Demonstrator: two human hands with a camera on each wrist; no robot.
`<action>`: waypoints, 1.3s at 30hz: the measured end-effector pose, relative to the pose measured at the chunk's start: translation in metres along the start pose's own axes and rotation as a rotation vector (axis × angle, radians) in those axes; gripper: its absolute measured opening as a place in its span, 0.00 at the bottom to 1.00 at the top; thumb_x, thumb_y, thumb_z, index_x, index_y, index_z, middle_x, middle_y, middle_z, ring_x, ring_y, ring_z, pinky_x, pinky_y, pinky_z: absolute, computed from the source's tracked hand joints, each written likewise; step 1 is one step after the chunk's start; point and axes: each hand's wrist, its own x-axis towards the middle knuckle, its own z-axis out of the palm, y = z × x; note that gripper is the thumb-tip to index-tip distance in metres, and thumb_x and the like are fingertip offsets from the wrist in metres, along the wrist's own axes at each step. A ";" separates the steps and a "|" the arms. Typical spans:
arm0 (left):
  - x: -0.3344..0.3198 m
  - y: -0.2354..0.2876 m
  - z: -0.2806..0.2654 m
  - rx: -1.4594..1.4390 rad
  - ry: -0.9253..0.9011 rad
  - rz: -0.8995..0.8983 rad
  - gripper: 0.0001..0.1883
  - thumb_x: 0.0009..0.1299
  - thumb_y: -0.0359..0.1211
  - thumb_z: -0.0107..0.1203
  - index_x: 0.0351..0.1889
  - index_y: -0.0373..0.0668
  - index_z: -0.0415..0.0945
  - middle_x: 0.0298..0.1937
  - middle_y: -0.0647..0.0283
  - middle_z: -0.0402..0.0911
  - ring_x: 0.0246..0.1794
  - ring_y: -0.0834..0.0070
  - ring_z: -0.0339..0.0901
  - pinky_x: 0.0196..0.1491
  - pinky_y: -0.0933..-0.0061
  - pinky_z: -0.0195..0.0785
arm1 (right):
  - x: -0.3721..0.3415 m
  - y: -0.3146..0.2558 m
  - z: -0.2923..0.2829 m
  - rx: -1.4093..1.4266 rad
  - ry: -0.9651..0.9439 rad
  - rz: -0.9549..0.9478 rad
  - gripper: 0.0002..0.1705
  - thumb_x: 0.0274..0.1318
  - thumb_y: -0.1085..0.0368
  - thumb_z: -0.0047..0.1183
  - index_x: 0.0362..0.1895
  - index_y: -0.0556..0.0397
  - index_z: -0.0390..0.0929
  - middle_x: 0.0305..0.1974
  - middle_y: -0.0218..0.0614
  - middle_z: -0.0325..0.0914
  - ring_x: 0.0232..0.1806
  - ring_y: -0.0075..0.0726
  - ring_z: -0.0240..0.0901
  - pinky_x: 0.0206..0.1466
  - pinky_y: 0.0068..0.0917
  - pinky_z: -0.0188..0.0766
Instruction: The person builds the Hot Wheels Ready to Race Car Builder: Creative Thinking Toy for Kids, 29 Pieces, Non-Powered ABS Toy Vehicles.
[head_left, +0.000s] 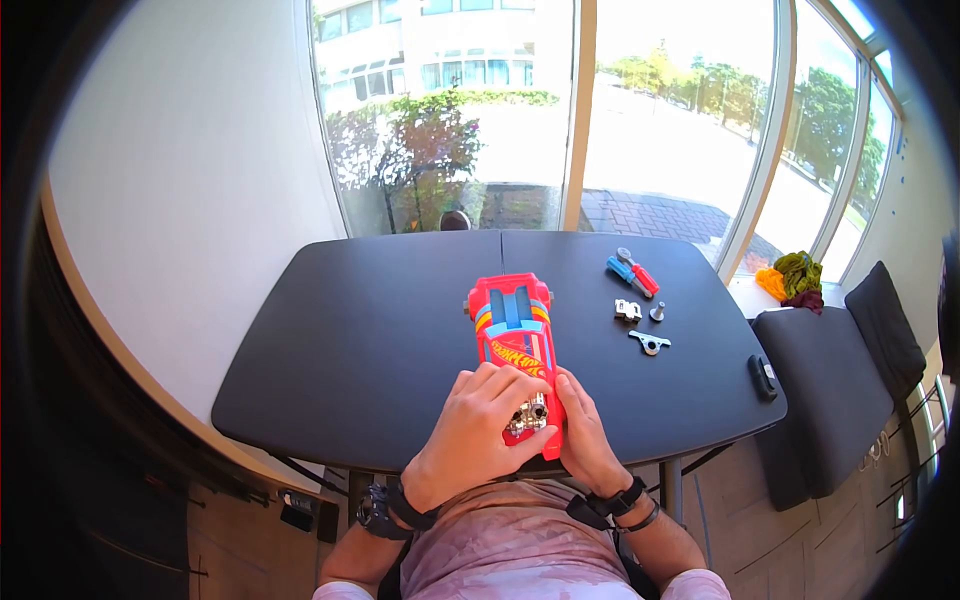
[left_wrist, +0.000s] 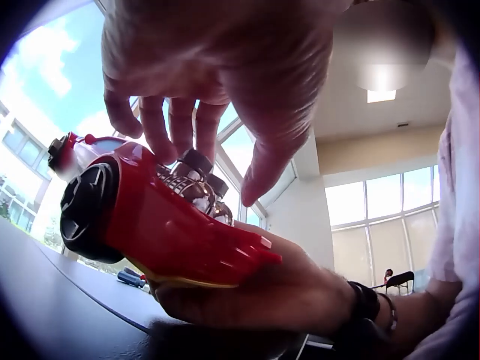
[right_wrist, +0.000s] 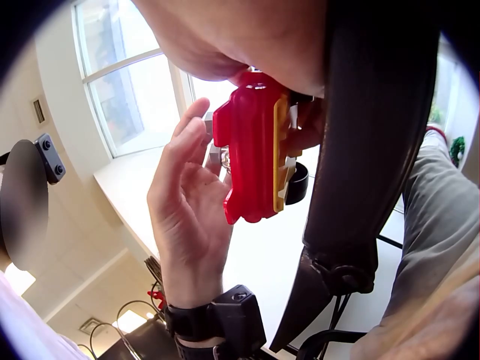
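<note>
A red toy car (head_left: 507, 349) with yellow lettering and a blue windscreen is held above the black table. My right hand (head_left: 588, 435) grips it along the right side and from beneath, as the left wrist view shows. Over the rear of the car is my left hand (head_left: 478, 425), fingers reaching across the chrome engine piece (head_left: 530, 413) and thumb spread apart from them. In the left wrist view the engine piece (left_wrist: 196, 184) sits on the car between those fingers and the thumb. A black wheel (left_wrist: 90, 212) shows at the car's side.
On the table (head_left: 350, 330), right of the car, lie a blue-and-red hand tool (head_left: 633, 273), a silver block-like part (head_left: 628, 310), a small grey peg-shaped part (head_left: 657, 312) and a light grey bracket (head_left: 650, 343). A black object (head_left: 763, 378) lies near the right edge. A dark chair (head_left: 830, 390) stands beyond.
</note>
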 end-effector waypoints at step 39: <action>0.002 -0.014 -0.013 -0.106 0.121 0.049 0.23 0.72 0.38 0.79 0.63 0.45 0.89 0.57 0.59 0.86 0.54 0.64 0.82 0.58 0.62 0.75 | -0.002 0.000 0.002 0.000 -0.009 0.002 0.29 0.95 0.49 0.42 0.81 0.55 0.68 0.69 0.40 0.81 0.69 0.29 0.82 0.71 0.34 0.84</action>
